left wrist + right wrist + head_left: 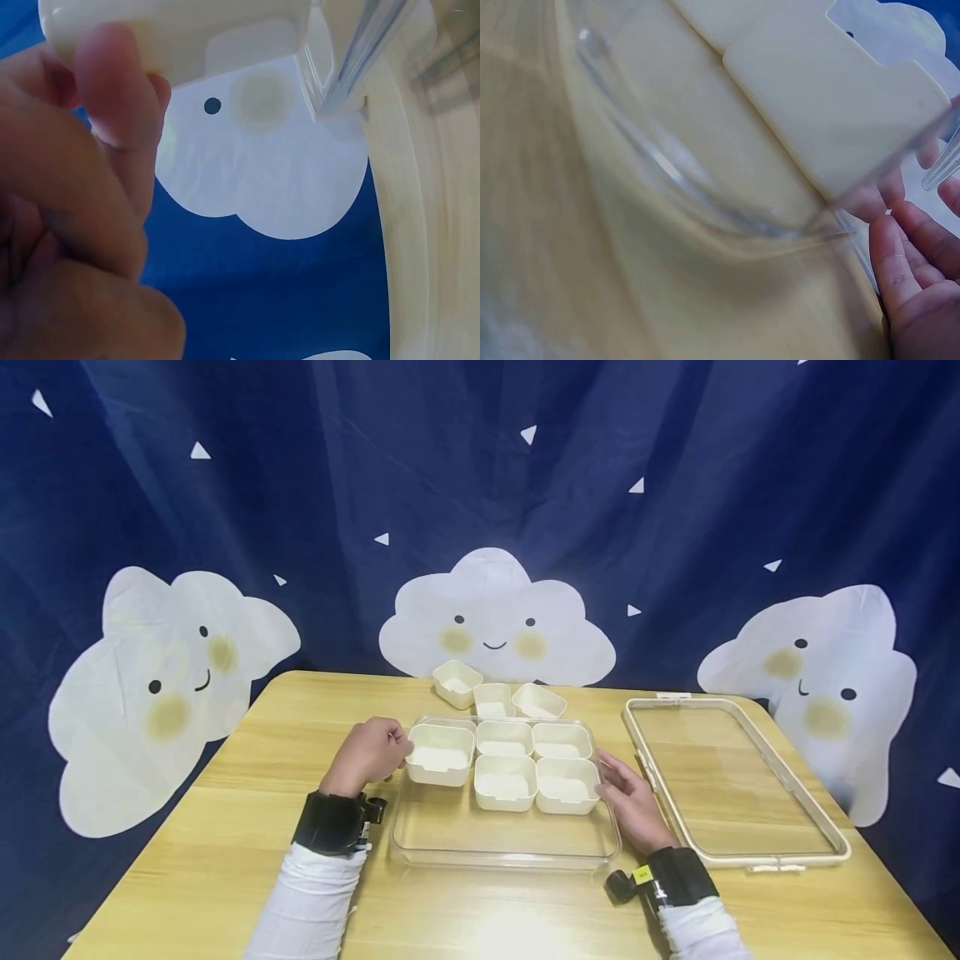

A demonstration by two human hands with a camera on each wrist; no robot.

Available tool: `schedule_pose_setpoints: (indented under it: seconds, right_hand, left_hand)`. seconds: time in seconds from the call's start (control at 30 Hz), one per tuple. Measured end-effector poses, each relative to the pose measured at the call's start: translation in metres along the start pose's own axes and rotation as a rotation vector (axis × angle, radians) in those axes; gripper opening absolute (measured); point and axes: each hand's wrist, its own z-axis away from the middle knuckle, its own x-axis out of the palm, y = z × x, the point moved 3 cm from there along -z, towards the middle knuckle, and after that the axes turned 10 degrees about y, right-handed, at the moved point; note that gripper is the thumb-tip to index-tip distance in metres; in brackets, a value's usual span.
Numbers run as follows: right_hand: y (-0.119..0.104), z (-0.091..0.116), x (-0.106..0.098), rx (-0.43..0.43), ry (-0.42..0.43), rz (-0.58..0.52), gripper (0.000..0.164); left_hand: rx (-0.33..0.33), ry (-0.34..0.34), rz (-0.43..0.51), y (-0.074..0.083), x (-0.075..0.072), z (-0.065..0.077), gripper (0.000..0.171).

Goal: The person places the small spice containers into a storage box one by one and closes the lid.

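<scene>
My left hand [370, 752] pinches the left edge of a cream plastic cup [441, 756], held over the back left of a clear rectangular box [510, 860]. In the left wrist view, the thumb presses on the cup's wall [180, 37]. Several like cups, among them a front one [505, 783] and a right one [567, 787], sit in two rows inside the box. At the box's right wall, my right hand [632, 799] rests with loosely bent fingers; the right wrist view shows its thumb [891, 259] close to the clear plastic. Exact contact there is unclear.
Behind the box stand three more cream cups, left [457, 683], middle [493, 700] and right [539, 701]. A clear lid with a cream frame [757, 860] lies on the wooden table [247, 793] at the right. A dark blue curtain [337, 468] hangs behind.
</scene>
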Motion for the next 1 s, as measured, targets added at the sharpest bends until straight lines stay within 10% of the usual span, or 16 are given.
schedule_pose_setpoints:
  seconds: [1.0]
  right_hand:
    - [0.0028, -0.0014, -0.0009, -0.006, -0.011, -0.029, 0.057]
  left_hand:
    - [-0.028, -0.172, 0.034, -0.0007, 0.0090, 0.0006, 0.016]
